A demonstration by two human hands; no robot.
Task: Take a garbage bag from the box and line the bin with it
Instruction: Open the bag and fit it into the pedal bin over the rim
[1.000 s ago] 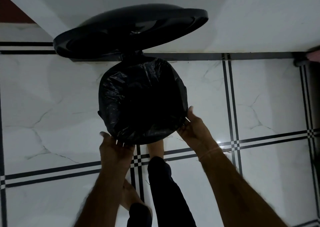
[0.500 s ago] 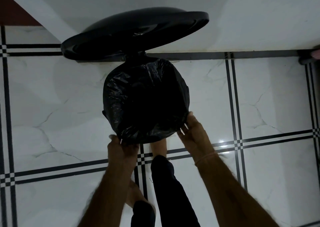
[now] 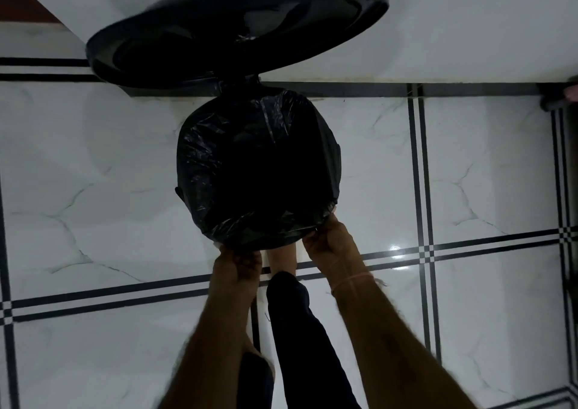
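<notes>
Bottom of frame: two bare forearms reach up from the lower edge, with a dark trouser leg between them and a bare foot at frame centre, partly tucked under the bin's near edge. Thin band on the right wrist.

Left hand, centre-low: fingers curled and pinched on the garbage bag edge at the bin's near-left rim. Right hand, just right of centre: fingers closed on the bag edge at the near-right rim.

Bag is black, crinkled, draped over the bin mouth at frame centre and folded over the rim on the left and near sides. Interior is too dark to read.

Bin lid stands open, upper centre, hinged at the far rim, against the white wall.

Floor is white marbled tile with black double lines.
</notes>
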